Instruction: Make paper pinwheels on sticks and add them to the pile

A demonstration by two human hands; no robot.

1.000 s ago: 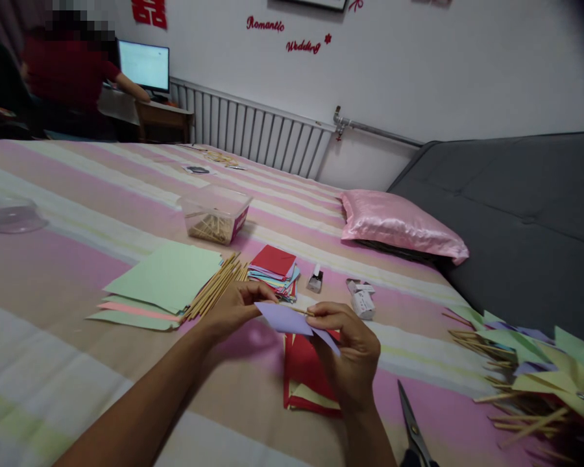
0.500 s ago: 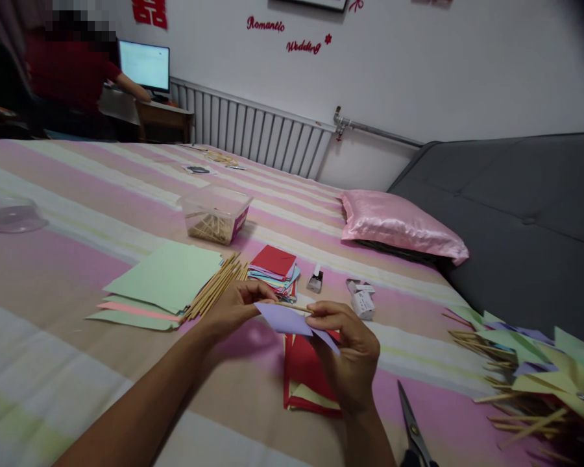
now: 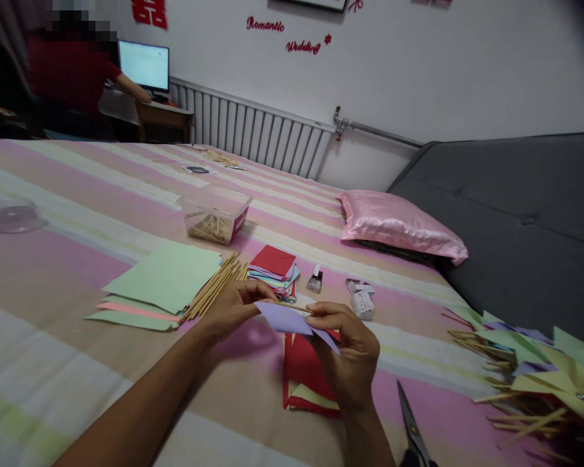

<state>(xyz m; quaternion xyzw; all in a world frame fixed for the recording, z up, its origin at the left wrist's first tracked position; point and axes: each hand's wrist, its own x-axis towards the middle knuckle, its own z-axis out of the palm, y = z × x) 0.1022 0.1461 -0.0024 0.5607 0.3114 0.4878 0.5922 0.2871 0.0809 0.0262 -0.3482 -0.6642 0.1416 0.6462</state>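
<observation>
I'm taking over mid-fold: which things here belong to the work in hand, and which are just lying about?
In hand: left hand and right hand holding purple paper with a wooden stick.

Lying about: scissors, pink pillow, clear tub, green sheets, stick bundle.

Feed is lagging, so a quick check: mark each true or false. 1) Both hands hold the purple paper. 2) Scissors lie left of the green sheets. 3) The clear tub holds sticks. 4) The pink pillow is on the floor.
1) True: left hand and right hand grip the purple paper.
2) False: the scissors lie far right of the green sheets.
3) True: the clear tub holds sticks.
4) False: the pink pillow rests on the bed.
</observation>
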